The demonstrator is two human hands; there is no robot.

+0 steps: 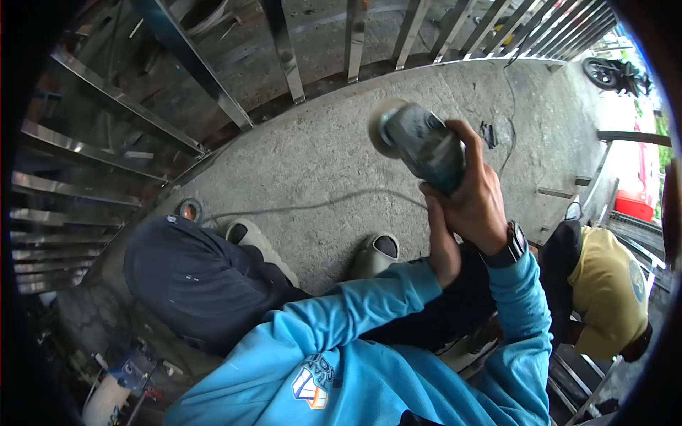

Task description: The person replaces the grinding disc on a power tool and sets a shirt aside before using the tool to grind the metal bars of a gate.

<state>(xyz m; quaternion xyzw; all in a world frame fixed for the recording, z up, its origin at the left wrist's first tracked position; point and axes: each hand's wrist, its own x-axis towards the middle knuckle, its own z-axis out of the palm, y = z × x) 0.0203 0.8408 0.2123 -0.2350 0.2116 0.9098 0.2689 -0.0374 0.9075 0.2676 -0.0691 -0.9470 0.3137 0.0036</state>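
A dark green angle grinder (430,149) is held above the concrete floor, its round disc (386,128) blurred and pointing toward the metal railing. My right hand (479,202), with a watch at the wrist, wraps around the grinder's body. Just below it, my left hand (444,248) closes at the grinder's rear end; most of its fingers are hidden behind the right hand. From near the left hand a power cord (320,204) runs left across the floor. The disc is apart from the railing bars.
Shiny metal bars of a railing (284,53) curve along the top and left. A round disc (190,209) lies by my knee. At right a person in a yellow shirt (611,291) bends down. A motorcycle (614,74) stands farther back. Another cable (513,117) crosses the floor.
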